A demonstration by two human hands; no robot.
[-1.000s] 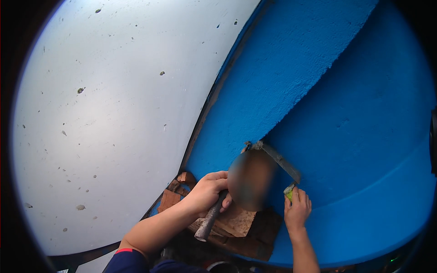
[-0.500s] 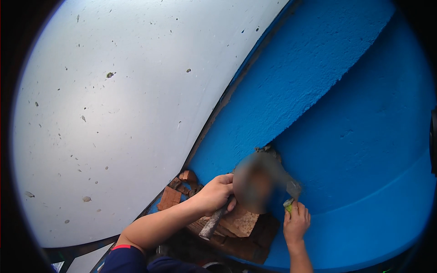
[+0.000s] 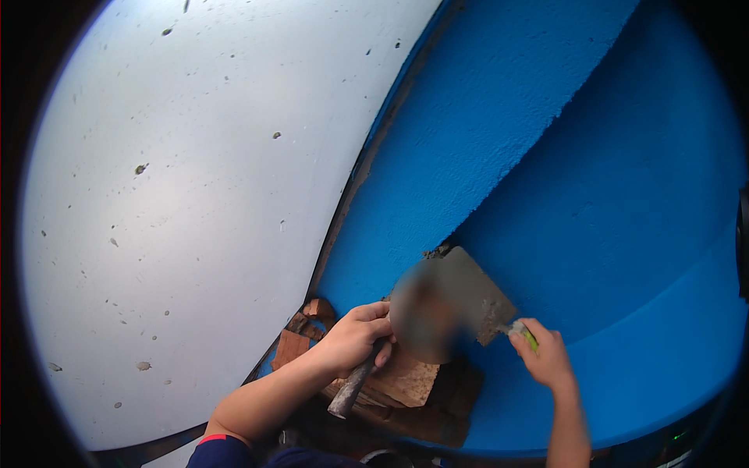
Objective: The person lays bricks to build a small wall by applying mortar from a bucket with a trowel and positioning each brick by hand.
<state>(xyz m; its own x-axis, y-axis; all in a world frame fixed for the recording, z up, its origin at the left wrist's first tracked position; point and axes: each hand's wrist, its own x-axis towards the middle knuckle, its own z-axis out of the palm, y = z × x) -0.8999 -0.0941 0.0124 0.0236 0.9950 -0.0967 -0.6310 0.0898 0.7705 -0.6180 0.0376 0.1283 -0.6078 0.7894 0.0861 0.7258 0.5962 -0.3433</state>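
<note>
At the broken patch in the blue wall (image 3: pixel 507 140), the left hand (image 3: pixel 355 339) has its fingers wrapped tight around a grey tool handle (image 3: pixel 351 388), likely a hammer; its head is hidden behind a blurred area, so cannot tell. Handle slants down-left, away from the patch. Right hand (image 3: pixel 546 359), on the patch's right side, pinches a small tool with a green-yellow grip (image 3: pixel 527 334), fingers closed on it, its grey tip touching the lower right corner of the grey mortar patch (image 3: pixel 468 292). That patch sits where the wall's lit and shaded faces meet. Exposed reddish-brown bricks (image 3: pixel 402 378) lie just below the patch, under the left hand, with loose brick pieces (image 3: pixel 300 335) to their left. White speckled surface (image 3: pixel 195 195) runs left of the wall, divided from it by a dark seam.
</note>
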